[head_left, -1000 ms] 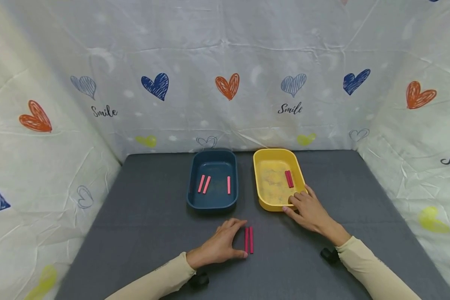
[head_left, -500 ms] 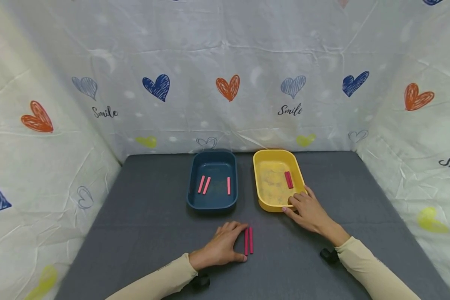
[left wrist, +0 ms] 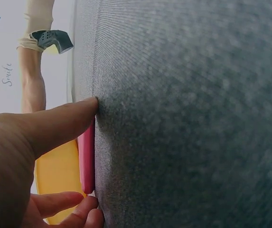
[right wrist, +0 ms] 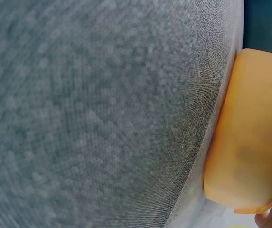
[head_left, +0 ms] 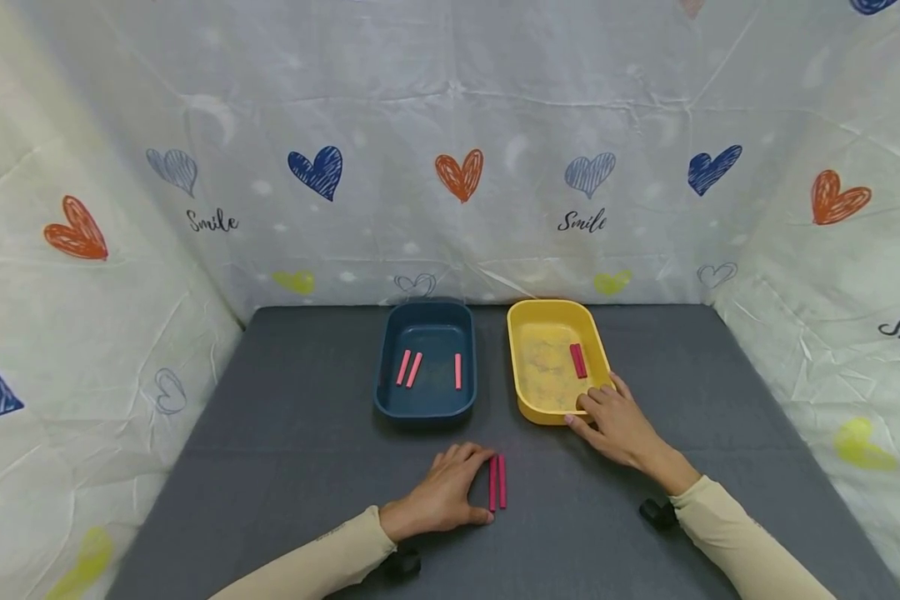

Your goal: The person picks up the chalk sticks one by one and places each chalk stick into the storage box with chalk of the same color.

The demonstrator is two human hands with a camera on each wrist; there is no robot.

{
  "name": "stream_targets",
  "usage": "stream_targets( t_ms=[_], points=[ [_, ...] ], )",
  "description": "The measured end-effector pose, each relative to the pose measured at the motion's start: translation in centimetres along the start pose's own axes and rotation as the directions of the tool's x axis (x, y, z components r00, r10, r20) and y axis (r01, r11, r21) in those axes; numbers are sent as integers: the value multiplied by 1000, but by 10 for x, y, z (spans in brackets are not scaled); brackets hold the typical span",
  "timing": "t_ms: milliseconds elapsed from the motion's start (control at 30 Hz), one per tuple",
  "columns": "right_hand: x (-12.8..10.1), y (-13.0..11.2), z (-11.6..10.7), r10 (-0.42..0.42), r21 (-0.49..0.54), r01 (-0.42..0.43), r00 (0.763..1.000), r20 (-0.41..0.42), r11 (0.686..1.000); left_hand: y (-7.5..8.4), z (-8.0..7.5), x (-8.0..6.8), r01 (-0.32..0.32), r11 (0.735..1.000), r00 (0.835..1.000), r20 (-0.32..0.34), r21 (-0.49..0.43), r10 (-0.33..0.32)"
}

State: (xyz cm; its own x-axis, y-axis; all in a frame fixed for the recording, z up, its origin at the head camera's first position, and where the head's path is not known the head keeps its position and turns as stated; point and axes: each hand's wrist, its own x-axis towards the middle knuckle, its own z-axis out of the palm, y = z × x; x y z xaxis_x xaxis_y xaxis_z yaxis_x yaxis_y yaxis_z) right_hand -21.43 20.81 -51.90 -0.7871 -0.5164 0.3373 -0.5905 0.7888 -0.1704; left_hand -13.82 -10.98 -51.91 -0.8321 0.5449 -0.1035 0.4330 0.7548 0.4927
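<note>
The left hand (head_left: 442, 492) lies on the grey mat (head_left: 285, 442) at about 6 o'clock, fingers and thumb curved against the near side of a pair of red sticks (head_left: 497, 482) that lie side by side, pointing 12 to 6. From the left wrist, the thumb tip and fingertips touch the mat at either end of one stick (left wrist: 86, 159); whether the hand truly pinches it or only brackets it I cannot tell.

The right hand (head_left: 621, 427) rests at the near right corner of the yellow tray (head_left: 521, 398), at roughly 2 o'clock from the sticks, its fingers bent over the rim.

The tray holds dark red sticks (head_left: 577, 360) near its right wall. Just beside it, at 11 o'clock from the sticks, stands a blue tray (head_left: 427, 408) with three pink sticks (head_left: 409, 368) inside. A narrow gap separates the trays.

Open mat stretches toward 9 and 3 o'clock, bounded by the heart-printed cloth walls (head_left: 450, 125).
</note>
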Motion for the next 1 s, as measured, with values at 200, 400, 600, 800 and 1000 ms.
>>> stream_targets(
  t_ms=[200,400,600,800,1000],
  points=[
    [-2,-1,0,-2,8,2,1000,-9,1000,1,0,0,7,1000,1000,15,-16,-6],
    [-3,-2,1,-9,16,9,1000,-18,1000,0,1,-2,4,1000,1000,13,-20,-4],
    [-2,-2,0,-6,12,6,1000,-23,1000,0,-1,0,12,1000,1000,14,-13,-12],
    [0,-1,1,4,7,-4,1000,-4,1000,1,-1,1,23,1000,999,24,-9,-22],
    [0,1,1,7,6,-7,1000,-1,1000,1,-1,2,20,1000,1000,24,-18,-19]
  ],
)
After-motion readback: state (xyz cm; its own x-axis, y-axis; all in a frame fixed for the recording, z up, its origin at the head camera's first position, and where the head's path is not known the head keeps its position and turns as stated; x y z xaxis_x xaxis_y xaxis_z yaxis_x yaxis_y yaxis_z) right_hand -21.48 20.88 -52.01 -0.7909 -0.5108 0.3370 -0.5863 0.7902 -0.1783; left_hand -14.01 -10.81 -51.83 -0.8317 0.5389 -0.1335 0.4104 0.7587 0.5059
